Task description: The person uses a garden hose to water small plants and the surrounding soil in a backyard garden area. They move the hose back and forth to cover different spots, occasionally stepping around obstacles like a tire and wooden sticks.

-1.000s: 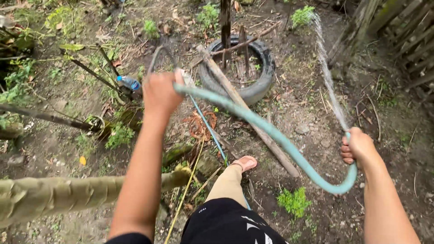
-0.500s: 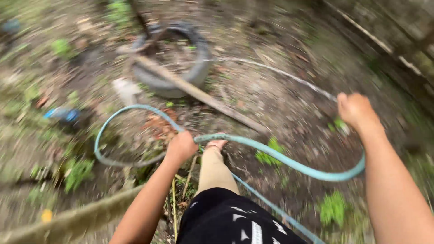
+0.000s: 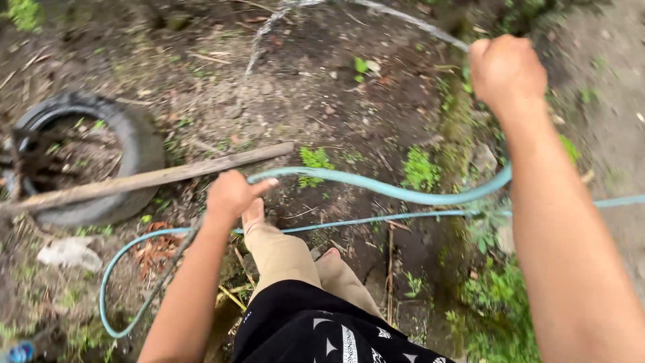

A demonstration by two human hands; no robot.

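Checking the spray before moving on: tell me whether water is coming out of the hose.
Yes, a thin stream of water arcs from the right hand, which grips the hose end.

Soft even daylight, no hard shadows; slight motion blur, edges stretched.

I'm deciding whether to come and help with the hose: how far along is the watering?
Done: the teal hose is running, a water stream arcing over bare soil. In hand: the right hand aims the nozzle end, the left hand holds the slack. Left: the soil's wetness is unclear, and hose loops by the old tyre.
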